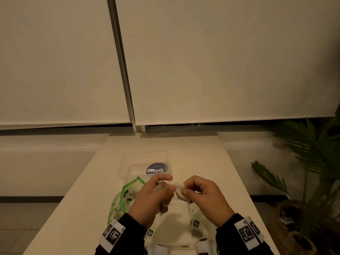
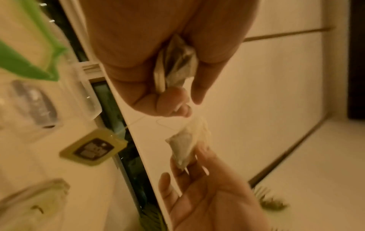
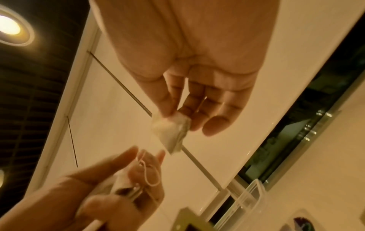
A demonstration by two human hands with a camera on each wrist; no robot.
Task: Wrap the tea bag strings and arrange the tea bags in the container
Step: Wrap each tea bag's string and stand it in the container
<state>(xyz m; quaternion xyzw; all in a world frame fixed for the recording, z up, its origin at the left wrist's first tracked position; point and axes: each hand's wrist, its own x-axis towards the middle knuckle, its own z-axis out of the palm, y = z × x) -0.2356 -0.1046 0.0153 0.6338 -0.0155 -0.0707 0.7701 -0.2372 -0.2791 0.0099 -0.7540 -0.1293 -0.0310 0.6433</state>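
Both hands are up over the middle of the desk [image 1: 77, 183] right now. My right hand [image 1: 204, 197] is pinching a white tea bag [image 1: 178, 189] between thumb and fingertips, the other fingers loosely curled. In the right wrist view the bag [image 3: 170, 131] hangs off the thumb, clear of everything else. My left hand [image 1: 152, 199] is clenched round a second, crumpled tea bag [image 2: 177, 65] tucked in the palm, and a thin white string [image 3: 150, 173] loops loosely across its fingers. I can't tell which bag that string belongs to.

The clear container [image 1: 145, 162] sits just beyond the hands toward the far edge of the desk, open side up, with a round purple label [image 1: 156, 169] showing. A green-edged plastic pouch [image 1: 123, 199] lies to the left, partly under my left wrist, with tagged bags showing through it. More loose tea bags [image 1: 196, 223] lie near the front edge under my right wrist. The desk's left side and the far right strip are open surface. A potted plant [image 1: 312, 162] stands off the right edge.
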